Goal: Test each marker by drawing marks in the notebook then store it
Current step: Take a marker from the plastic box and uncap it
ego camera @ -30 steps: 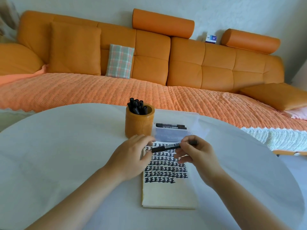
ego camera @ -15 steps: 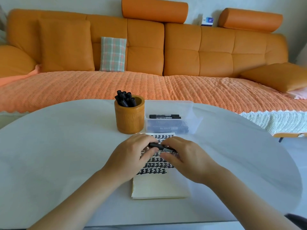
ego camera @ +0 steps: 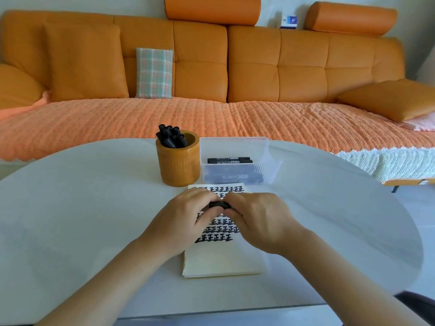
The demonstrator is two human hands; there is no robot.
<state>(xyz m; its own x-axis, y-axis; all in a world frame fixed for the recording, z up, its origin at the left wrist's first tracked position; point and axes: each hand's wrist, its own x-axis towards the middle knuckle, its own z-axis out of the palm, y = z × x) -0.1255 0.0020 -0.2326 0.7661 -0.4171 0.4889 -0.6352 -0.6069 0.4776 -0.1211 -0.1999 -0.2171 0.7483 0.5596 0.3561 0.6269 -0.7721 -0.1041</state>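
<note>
A smooth, round white table point(ego camera: 82, 220) is set before a padded orange sofa point(ego camera: 294, 67) that is draped with a ribbed throw point(ego camera: 117, 121). On the table are recorded one cylindrical wooden holder point(ego camera: 179, 165) of black pens (count unclear), one clear plastic box point(ego camera: 270, 161) with two markers point(ego camera: 229, 160) visible at the top, and one cream notebook point(ego camera: 223, 262). One black marker point(ego camera: 220, 204) is gripped between the curled fingers of the left hand point(ego camera: 181, 220) and right hand point(ego camera: 261, 220), over the notebook's marked page.

Setting: a home living room. An orange sectional sofa point(ego camera: 235, 67) with a plaid cushion point(ego camera: 154, 72) stands behind the white bench point(ego camera: 82, 196).
</note>
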